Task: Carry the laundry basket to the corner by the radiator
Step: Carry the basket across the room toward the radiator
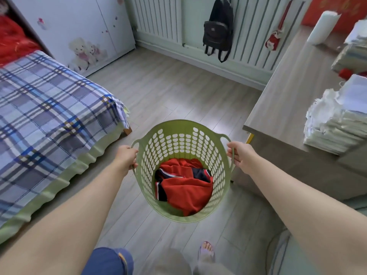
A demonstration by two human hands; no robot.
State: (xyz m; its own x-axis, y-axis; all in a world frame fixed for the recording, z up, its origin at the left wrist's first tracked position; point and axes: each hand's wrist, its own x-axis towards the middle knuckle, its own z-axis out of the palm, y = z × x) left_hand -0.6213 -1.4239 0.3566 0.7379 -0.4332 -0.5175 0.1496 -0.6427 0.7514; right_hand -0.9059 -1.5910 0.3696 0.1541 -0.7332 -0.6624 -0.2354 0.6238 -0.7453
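A round green laundry basket (179,144) with a perforated wall hangs above the wooden floor in the middle of the view. Red and dark clothes (184,185) lie in its bottom. My left hand (127,156) is closed around the basket's left handle. My right hand (239,152) is closed around its right handle. The white radiator (158,16) runs along the far wall, with the corner at its left end beside a white wardrobe (79,26).
A bed (49,120) with a blue checked cover fills the left side. A grey desk (288,100) with stacks of paper (333,128) stands on the right. A black backpack (218,30) and a red toy (275,39) hang on the radiator. Bare floor (168,86) stretches between bed and desk.
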